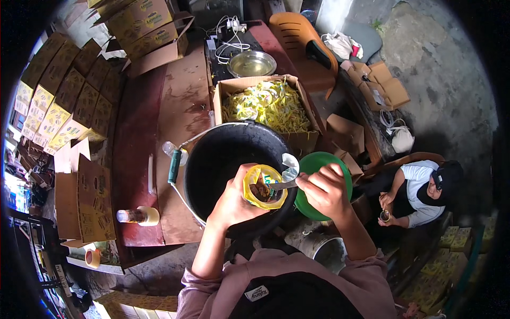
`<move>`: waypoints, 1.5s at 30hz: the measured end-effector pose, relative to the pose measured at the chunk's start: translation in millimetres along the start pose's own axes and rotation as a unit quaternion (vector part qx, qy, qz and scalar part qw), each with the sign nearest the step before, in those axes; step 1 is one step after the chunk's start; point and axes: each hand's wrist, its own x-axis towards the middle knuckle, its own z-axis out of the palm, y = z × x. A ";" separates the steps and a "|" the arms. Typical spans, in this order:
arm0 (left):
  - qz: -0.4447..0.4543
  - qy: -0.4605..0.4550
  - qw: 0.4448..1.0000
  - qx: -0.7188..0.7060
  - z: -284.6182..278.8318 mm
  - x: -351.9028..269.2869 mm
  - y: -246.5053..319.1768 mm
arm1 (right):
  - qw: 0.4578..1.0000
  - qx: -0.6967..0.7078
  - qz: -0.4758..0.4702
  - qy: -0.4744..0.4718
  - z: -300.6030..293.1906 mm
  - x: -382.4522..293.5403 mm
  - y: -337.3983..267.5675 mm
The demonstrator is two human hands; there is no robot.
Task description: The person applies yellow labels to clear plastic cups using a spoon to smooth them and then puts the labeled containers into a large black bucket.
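My left hand point(233, 197) grips a plastic cup point(265, 201) with a yellow rim above a large black bucket point(223, 143). Its printed film lid point(266, 177) is partly cut open, and dark brown contents show inside. In my right hand point(324, 189) is a knife point(283, 185), its blade reaching across the cup's opening. A curled whitish piece of film point(290, 167) stands up beside the blade; whether it is still joined to the lid I cannot tell. Below my right hand is a green plastic basin point(343, 165), partly hidden.
A carton point(305, 139) heaped with yellow shreds and film stands behind the bucket, with a metal bowl point(253, 63) beyond. Stacked cartons point(63, 87) line the left. A tape roll point(149, 216) and a jar point(129, 215) are on the table. A person point(418, 191) sits at right, holding a cup.
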 end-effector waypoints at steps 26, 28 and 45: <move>0.078 -0.051 0.994 -0.052 0.7 -8.4 20.2 | 0.988 -0.001 -0.120 0.099 -2.4 18.3 -6.3; 0.090 -0.068 0.992 -0.063 -1.8 -6.5 20.4 | 0.986 -0.004 -0.131 0.104 -3.3 19.6 -6.3; 0.052 -0.295 0.916 -0.265 0.9 -3.1 16.7 | 0.982 0.076 -0.132 0.110 -9.4 12.8 -4.0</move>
